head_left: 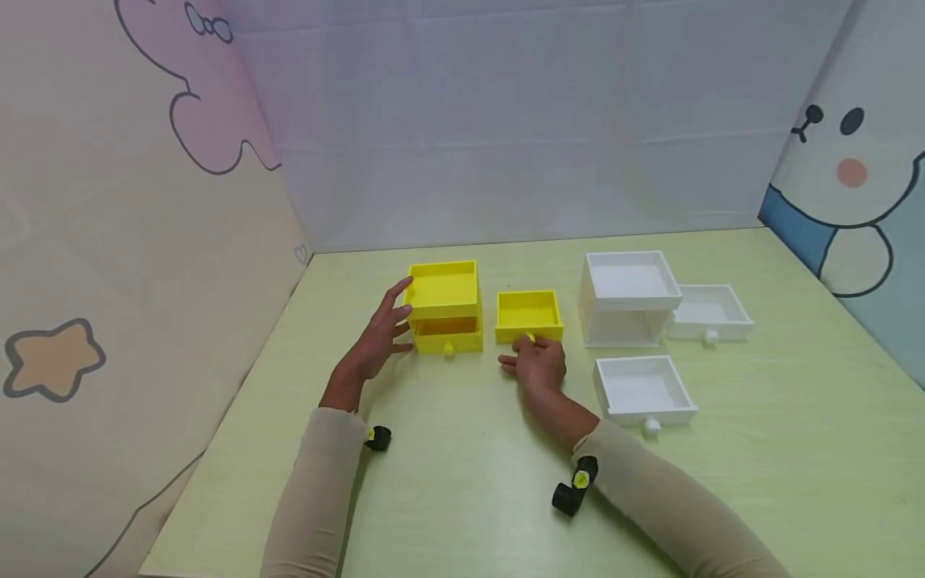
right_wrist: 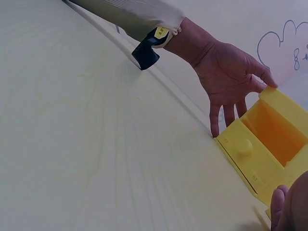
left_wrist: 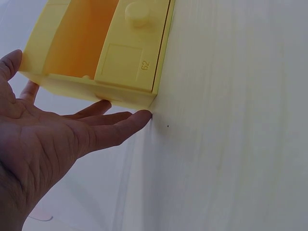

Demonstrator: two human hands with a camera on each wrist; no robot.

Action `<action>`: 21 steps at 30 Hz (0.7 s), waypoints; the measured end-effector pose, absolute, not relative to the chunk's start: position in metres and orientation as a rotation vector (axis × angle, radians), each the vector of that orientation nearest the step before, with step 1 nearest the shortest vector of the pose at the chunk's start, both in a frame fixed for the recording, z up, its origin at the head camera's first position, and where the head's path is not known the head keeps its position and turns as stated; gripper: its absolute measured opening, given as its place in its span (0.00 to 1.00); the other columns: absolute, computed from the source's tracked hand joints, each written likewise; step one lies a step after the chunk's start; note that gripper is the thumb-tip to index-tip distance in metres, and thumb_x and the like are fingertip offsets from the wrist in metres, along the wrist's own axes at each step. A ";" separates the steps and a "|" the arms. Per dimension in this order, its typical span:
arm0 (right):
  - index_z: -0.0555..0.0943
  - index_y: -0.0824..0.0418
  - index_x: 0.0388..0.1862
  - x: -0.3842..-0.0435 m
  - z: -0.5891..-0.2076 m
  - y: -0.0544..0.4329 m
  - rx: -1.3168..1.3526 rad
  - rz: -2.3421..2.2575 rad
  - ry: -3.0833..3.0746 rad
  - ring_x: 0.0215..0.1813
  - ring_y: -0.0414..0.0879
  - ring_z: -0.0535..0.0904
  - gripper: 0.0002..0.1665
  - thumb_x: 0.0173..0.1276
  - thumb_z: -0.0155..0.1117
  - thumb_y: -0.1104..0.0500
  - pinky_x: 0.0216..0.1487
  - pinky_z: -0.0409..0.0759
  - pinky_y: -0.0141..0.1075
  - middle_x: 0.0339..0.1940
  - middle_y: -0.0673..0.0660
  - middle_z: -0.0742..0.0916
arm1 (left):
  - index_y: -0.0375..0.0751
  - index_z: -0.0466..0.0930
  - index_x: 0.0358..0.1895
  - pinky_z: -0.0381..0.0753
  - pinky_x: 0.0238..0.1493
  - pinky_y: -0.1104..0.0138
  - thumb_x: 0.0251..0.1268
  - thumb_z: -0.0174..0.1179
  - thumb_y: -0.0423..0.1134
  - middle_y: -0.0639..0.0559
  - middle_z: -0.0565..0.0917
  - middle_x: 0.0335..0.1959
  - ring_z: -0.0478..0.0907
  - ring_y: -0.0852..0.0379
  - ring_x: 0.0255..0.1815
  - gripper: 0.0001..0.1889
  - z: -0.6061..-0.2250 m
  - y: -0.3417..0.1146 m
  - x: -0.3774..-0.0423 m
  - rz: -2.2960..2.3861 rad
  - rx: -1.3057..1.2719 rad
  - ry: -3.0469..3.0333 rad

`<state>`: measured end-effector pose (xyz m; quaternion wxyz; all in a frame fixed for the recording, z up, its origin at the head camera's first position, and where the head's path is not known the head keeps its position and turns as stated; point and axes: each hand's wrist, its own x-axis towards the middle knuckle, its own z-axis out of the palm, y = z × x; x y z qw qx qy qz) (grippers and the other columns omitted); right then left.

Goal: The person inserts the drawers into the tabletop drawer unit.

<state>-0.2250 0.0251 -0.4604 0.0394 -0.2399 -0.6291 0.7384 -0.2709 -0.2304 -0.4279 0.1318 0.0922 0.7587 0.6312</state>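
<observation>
My left hand [head_left: 376, 341] touches the left side of a small yellow cabinet [head_left: 444, 301], its fingers spread out along the wall. The lower drawer [head_left: 429, 344] sits in the cabinet with its round knob facing me, and the slot above it is bare. Just to the right, a loose yellow drawer [head_left: 527, 309] lies on the table. My right hand [head_left: 542, 368] pinches its front knob between thumb and fingers. Only a bit of that hand [right_wrist: 294, 207] shows at the edge of the right wrist view.
A white cabinet frame [head_left: 630, 281] stands right of the loose yellow drawer. One white drawer [head_left: 645, 387] lies in front of it, and another white drawer [head_left: 710, 307] lies at its right side. A pale curtain [head_left: 506, 128] hangs behind the table [head_left: 448, 482].
</observation>
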 end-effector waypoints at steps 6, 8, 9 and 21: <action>0.70 0.66 0.54 -0.225 -0.463 0.025 -0.687 2.222 -1.957 0.26 0.42 0.87 0.14 0.75 0.56 0.59 0.27 0.83 0.30 0.44 0.66 0.85 | 0.75 0.45 0.78 0.60 0.64 0.32 0.77 0.42 0.57 0.51 0.39 0.81 0.51 0.28 0.75 0.30 -0.427 -0.230 -0.270 1.831 0.268 2.205; 0.71 0.66 0.53 -0.225 -0.464 0.025 -0.664 2.219 -1.954 0.26 0.42 0.86 0.15 0.75 0.58 0.59 0.27 0.83 0.30 0.45 0.66 0.85 | 0.75 0.45 0.78 0.60 0.64 0.32 0.77 0.42 0.57 0.51 0.39 0.81 0.51 0.28 0.75 0.30 -0.427 -0.230 -0.270 1.833 0.268 2.204; 0.71 0.66 0.54 -0.225 -0.464 0.025 -0.655 2.218 -1.955 0.26 0.41 0.86 0.15 0.75 0.58 0.59 0.27 0.83 0.30 0.45 0.66 0.85 | 0.75 0.45 0.78 0.59 0.64 0.32 0.77 0.42 0.57 0.51 0.39 0.81 0.51 0.28 0.75 0.30 -0.427 -0.230 -0.270 1.835 0.269 2.202; 0.75 0.66 0.47 -0.223 -0.465 0.026 -0.624 2.216 -1.972 0.25 0.39 0.85 0.12 0.72 0.63 0.60 0.27 0.83 0.29 0.41 0.66 0.86 | 0.75 0.45 0.78 0.60 0.64 0.32 0.78 0.42 0.57 0.51 0.39 0.81 0.51 0.28 0.75 0.30 -0.428 -0.230 -0.271 1.827 0.266 2.209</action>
